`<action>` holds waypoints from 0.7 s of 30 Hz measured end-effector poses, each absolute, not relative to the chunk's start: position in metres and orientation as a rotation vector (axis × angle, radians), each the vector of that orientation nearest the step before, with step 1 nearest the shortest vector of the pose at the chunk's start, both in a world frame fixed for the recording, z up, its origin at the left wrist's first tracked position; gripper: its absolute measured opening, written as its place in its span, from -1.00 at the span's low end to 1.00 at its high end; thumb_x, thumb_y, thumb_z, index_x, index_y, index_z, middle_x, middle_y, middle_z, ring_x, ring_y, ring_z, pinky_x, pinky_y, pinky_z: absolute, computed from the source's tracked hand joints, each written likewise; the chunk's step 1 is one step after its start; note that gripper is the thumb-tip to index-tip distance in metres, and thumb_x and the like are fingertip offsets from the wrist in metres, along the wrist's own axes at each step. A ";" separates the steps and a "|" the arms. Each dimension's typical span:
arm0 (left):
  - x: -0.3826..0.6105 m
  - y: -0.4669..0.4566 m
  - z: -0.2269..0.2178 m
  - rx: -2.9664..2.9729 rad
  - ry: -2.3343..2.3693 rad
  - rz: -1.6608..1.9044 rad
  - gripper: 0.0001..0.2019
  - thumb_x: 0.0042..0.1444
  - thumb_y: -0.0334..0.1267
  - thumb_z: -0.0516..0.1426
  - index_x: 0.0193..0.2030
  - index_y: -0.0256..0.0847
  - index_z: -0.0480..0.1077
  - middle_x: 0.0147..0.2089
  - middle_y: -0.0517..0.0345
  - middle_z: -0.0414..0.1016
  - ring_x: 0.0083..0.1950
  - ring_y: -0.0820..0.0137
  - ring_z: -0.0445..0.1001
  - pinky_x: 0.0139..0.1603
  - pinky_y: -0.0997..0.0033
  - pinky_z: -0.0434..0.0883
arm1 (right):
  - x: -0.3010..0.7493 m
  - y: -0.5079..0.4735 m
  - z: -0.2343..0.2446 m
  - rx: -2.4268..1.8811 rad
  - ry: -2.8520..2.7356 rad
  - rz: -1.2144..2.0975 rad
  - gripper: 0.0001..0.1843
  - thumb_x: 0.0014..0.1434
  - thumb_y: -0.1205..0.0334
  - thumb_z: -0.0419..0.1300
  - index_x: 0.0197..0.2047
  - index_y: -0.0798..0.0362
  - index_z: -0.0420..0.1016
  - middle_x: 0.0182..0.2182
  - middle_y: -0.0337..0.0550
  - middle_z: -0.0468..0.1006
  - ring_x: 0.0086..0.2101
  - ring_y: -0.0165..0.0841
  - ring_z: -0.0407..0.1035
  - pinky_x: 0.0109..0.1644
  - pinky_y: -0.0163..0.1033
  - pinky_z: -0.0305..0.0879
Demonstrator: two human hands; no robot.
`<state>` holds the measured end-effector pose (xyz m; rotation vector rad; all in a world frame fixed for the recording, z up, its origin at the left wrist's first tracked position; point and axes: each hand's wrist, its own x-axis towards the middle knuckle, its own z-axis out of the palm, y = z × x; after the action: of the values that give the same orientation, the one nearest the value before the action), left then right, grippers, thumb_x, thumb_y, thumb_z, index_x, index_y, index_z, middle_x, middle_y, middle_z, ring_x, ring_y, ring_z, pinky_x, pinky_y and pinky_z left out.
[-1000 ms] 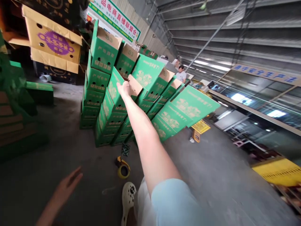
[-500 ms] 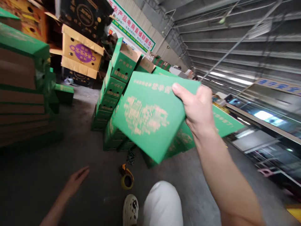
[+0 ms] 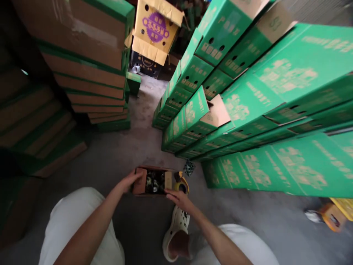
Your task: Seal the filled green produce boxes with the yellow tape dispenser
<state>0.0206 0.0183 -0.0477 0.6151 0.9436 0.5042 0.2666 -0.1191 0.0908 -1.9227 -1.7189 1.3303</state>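
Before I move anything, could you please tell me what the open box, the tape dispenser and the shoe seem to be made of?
The open box looks like matte cardboard, brown and folded open. The tape dispenser is probably plastic, being bright yellow; finish unclear. The shoe seems moulded foam or rubber, matte, pale and perforated.

Two hands (image 3: 179, 198), one filled open box (image 3: 168, 179), one tape dispenser (image 3: 184, 179), one shoe (image 3: 176, 221)

Grey floor (image 3: 143, 147); open box (image 3: 141, 186), tape dispenser (image 3: 182, 178), stacked green boxes (image 3: 190, 115) on it
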 end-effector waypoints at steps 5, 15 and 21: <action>0.035 0.001 -0.071 0.799 1.029 0.520 -0.25 -0.18 -0.31 0.39 0.21 -0.19 0.28 0.16 -0.15 0.45 0.18 0.12 0.42 0.20 0.18 0.34 | 0.293 -0.105 0.058 -2.157 -1.541 1.177 -0.49 0.31 -0.09 -0.01 -0.16 0.11 0.62 -0.28 -0.08 0.66 -0.21 -0.22 0.52 -0.09 -0.21 0.39; 0.038 -0.001 -0.110 1.035 1.145 0.461 -0.17 -0.06 -0.29 0.31 0.36 -0.20 0.09 0.15 -0.08 0.47 0.14 0.17 0.46 0.13 0.25 0.38 | 0.298 -0.069 -0.013 -2.454 -1.502 1.013 -0.79 0.13 0.12 0.26 -0.32 0.12 0.47 -0.47 -0.19 0.55 -0.41 -0.39 0.43 -0.36 -0.37 0.21; 0.038 -0.006 -0.098 1.104 1.168 0.428 -0.25 -0.03 -0.29 0.27 0.32 -0.23 0.14 0.15 -0.06 0.48 0.13 0.18 0.47 0.14 0.24 0.40 | 0.284 -0.068 -0.004 -2.554 -1.591 0.889 -0.79 0.13 0.11 0.28 -0.36 0.10 0.49 -0.43 -0.14 0.55 -0.36 -0.32 0.45 -0.32 -0.33 0.22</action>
<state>0.0381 -0.0056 -0.0979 1.1037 1.1683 0.4278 0.2839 -0.0684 -0.0037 -2.5543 -1.5907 0.8894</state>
